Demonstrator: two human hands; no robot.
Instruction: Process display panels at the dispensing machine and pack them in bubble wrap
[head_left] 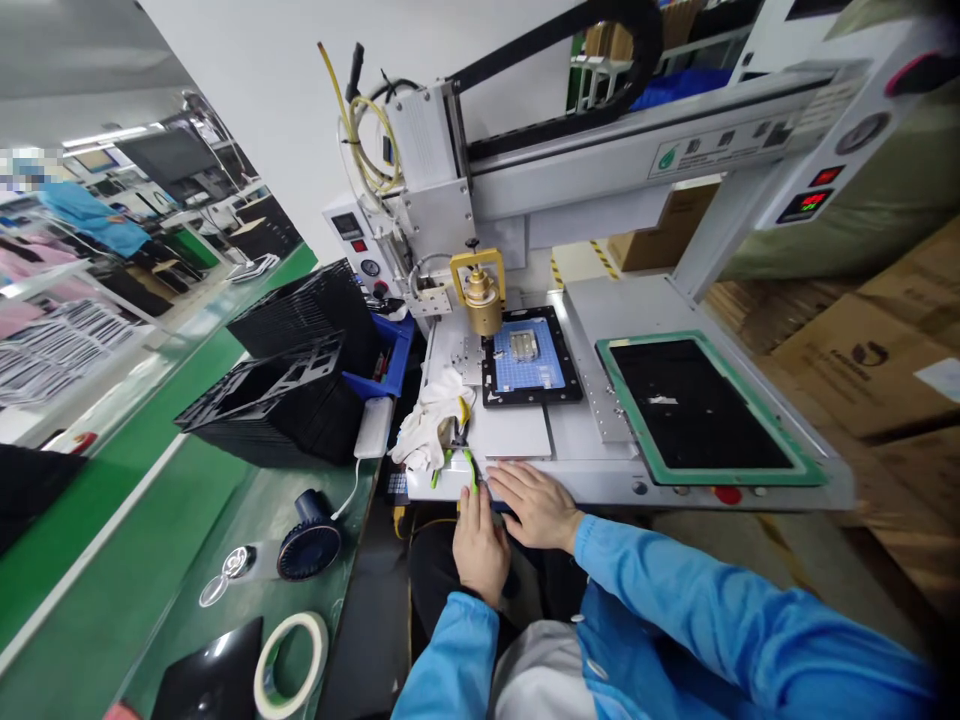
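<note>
My left hand [481, 548] reaches up to the machine's front edge, its fingers straight and close together. Its fingertips meet the green handle end of a pair of pliers [470, 468]; whether they press on it I cannot tell. My right hand [537, 506] lies palm down on the front edge beside it, fingers stretched out, holding nothing visible. White gloves [433, 420] lie crumpled beyond the pliers. Behind my hands is a flat, pale plate [517, 433]. Farther back, a black frame [568, 365] with a blue grid carries a small, clear block [524, 345].
A brass-coloured press head [481, 300] hangs by the frame. To the right lies a green-rimmed dark panel [694, 400]. Stacked black trays [300, 390], a small fan [309, 548] and a tape roll [317, 650] are left. Cardboard boxes [862, 365] stand right.
</note>
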